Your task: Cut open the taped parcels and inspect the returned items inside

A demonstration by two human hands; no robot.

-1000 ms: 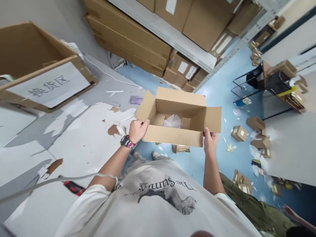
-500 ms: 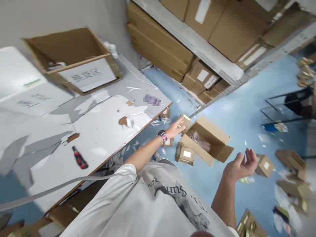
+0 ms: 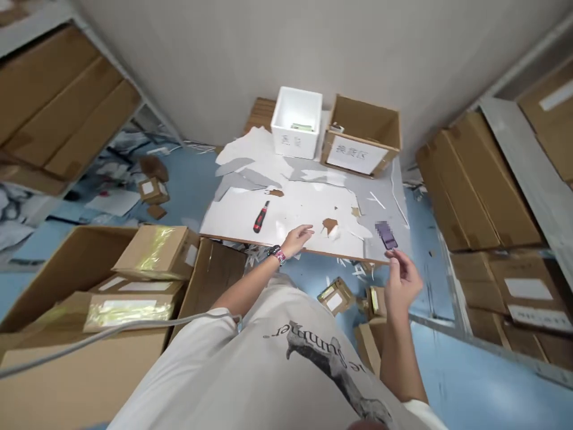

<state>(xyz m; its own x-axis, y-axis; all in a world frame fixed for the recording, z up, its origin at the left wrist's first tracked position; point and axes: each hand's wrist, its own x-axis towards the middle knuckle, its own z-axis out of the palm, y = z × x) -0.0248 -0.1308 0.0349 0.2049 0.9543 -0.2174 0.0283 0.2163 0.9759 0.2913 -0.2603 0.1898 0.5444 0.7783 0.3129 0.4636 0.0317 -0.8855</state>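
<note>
At the near table edge, our left hand hangs empty; we cannot tell if our right hand grips the purple item.

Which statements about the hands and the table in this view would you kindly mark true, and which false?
1. The left hand holds the red-and-black tool. False: the red-and-black tool lies on the table, apart from that hand.
2. The right hand is nearer the purple item than the left hand is. True.
3. In the picture, the white box stands right of the cardboard box. False: it stands left of it.
4. Both boxes stand on the table. True.
</note>
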